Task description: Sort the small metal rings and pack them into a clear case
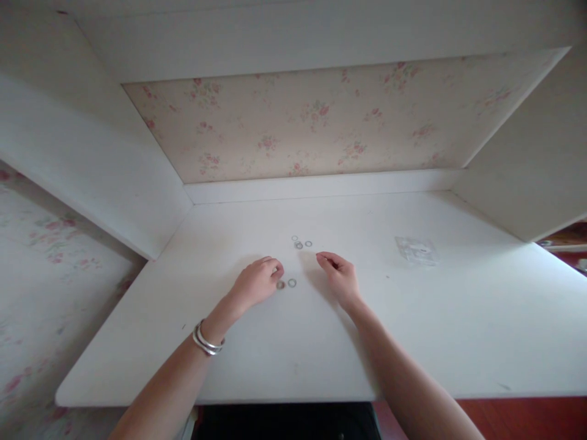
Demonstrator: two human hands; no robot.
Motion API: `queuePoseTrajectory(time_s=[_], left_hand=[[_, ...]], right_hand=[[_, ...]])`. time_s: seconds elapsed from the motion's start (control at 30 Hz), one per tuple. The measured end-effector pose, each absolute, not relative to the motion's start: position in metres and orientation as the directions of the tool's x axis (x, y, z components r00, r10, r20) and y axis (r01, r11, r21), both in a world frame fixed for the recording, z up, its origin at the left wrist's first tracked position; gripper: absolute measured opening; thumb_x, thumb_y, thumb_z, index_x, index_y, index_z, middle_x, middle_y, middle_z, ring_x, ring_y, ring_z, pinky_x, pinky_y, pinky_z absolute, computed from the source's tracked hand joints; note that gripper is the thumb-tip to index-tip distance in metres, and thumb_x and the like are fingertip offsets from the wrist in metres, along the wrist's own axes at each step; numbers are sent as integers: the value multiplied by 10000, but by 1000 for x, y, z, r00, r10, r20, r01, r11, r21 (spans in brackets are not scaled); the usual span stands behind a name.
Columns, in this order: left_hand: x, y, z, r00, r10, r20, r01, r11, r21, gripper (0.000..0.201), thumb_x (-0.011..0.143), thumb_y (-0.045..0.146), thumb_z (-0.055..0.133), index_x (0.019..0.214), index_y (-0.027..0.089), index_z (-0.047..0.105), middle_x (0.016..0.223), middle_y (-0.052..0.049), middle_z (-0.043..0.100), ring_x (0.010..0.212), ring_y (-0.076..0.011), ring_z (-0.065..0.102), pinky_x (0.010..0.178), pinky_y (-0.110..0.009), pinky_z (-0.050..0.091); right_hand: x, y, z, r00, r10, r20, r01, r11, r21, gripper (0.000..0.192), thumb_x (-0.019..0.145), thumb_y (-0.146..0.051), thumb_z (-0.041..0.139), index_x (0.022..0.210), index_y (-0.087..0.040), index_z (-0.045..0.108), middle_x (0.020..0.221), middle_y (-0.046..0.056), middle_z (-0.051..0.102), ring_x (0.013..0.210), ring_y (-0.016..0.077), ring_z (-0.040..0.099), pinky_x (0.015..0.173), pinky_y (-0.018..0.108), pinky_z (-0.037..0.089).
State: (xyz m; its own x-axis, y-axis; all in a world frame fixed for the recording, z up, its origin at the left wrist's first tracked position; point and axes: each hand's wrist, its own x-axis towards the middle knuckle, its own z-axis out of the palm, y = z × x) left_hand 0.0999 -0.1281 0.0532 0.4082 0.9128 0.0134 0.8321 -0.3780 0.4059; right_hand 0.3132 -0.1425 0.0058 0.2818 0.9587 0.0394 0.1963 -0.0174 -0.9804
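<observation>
Several small, thin metal rings lie on the white desk in two groups. In the farther group, one ring (309, 244) lies apart beside a few close together (299, 245). Nearer to me, a pale ring (292, 283) is next to a ring with a brownish middle (280, 285). My left hand (260, 280) rests at the left of this near pair, its fingers curled and closed; whatever they hold is hidden. To the right of the rings, my right hand (338, 275) is closed in a pinch, and anything between its fingertips is too small to make out.
A clear plastic bag (417, 251) lies on the white desk (481, 318) to the right. White side panels and a low back ledge (330, 184) enclose the desk, with flowered wallpaper behind. The desk's front edge runs just before me.
</observation>
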Motion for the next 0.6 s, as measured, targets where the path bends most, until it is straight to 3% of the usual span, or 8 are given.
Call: queuePoseTrajectory(time_s=[0.2, 0.4, 0.6], left_hand=[[70, -120, 33, 252, 967, 21, 809, -223, 544, 254, 877, 351, 414, 890, 200, 618, 775, -25, 671, 725, -166, 617, 668, -256, 423], [59, -119, 11, 189, 981, -30, 618, -95, 780, 271, 844, 394, 441, 857, 176, 603, 724, -2, 639, 663, -147, 586, 603, -239, 417], [57, -117, 17, 211, 973, -90, 541, -40, 840, 291, 815, 403, 475, 893, 163, 621, 795, -21, 664, 720, -157, 602, 641, -248, 431]], right_hand=[[313, -142, 5, 286, 955, 83, 286, -3, -958, 396, 771, -504, 544, 909, -173, 713, 785, 51, 678, 678, 166, 554, 630, 278, 408], [307, -144, -1, 184, 959, 217, 565, 78, -821, 371, 832, -458, 454, 863, -192, 711, 743, 48, 648, 638, 153, 527, 619, 274, 391], [302, -123, -4, 112, 970, 214, 731, 65, -679, 293, 829, -358, 468, 960, -213, 687, 757, 24, 605, 668, 143, 539, 650, 263, 390]])
